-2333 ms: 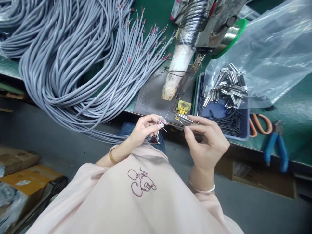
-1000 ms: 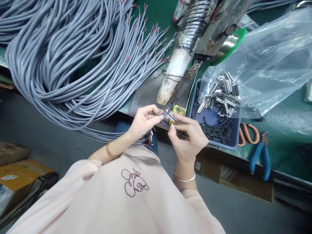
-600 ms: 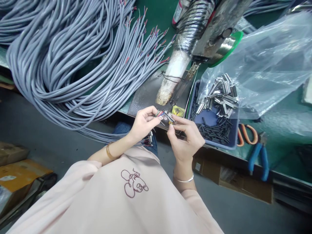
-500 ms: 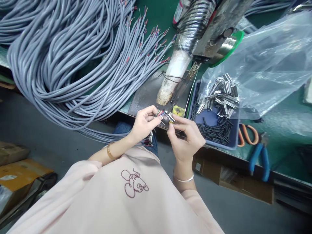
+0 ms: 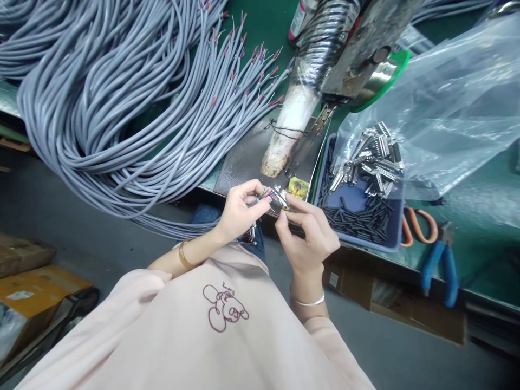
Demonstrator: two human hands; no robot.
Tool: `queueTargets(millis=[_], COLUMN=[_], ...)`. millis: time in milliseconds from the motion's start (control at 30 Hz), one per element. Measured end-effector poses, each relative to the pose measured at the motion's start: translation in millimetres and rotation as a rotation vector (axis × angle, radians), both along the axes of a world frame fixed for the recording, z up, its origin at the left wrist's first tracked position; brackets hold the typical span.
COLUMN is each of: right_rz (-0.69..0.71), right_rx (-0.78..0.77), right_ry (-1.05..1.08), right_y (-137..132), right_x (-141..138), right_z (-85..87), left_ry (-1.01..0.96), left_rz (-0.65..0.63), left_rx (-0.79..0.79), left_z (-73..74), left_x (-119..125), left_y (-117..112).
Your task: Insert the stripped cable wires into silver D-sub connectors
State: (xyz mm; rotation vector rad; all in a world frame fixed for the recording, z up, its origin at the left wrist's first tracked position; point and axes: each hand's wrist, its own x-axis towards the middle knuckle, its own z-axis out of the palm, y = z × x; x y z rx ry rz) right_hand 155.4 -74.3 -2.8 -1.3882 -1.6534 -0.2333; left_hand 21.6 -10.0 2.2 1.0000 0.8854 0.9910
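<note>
My left hand pinches the stripped end of a grey cable, its thin coloured wires fanning toward the right. Between thumb and forefinger, my right hand grips a small metal multi-pin connector. The wire ends meet the connector's pins; whether each is joined is too small to tell. Just above both hands is the dark tip of a soldering iron, beside a white wrapped tube. A yellow pad lies on the dark metal plate behind my right fingers.
Many grey cables cover the bench's left side. On the right, a blue tray holds metal connectors and short black tubes. Plastic bag, solder spool, orange-handled tool and blue-handled cutters lie nearby.
The connector has turned slightly in my right fingers, showing more of its pin row, and my right hand has shifted a little left. Both hands keep their hold.
</note>
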Motion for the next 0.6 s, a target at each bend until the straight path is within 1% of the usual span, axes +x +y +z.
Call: queueTargets(millis=[133,200,300,400,467,533,600], right_rz=[-0.012,-0.026,-0.068,-0.105,-0.114,-0.112,-0.107], right_rx=[0.012,0.029,0.005,-0.092,-0.152,-0.185,-0.197], right_ry=[-0.029,-0.002,0.164,0.421,0.554,0.626,0.643], right_y=[-2.3,-3.1,-4.5,-5.8,-6.5,-7.1,-7.5], right_x=[0.4,-0.9,-4.7,-9.0,-11.3,-12.9,-14.0], right_z=[-3.6,-3.9,-3.5,-3.1,-3.0,-2.9,-2.6], left_ry=[-0.004,-0.033,-0.104,-0.156,-0.168,-0.171,-0.178], left_rz=[-0.030,-0.055,-0.056,-0.094,-0.126,-0.136,-0.134], left_rx=[-0.037,-0.042,-0.047,-0.064,-0.082,-0.097,-0.112], left_z=[-1.1,-0.6,-0.1,-1.7,-3.7,-5.4,-6.2], left_x=[-0.5,-1.4,-4.1,-7.7,-10.1,-12.2,-13.6], left_y=[-2.4,-3.8,-6.6,-9.7,-10.9,-11.2,-10.9])
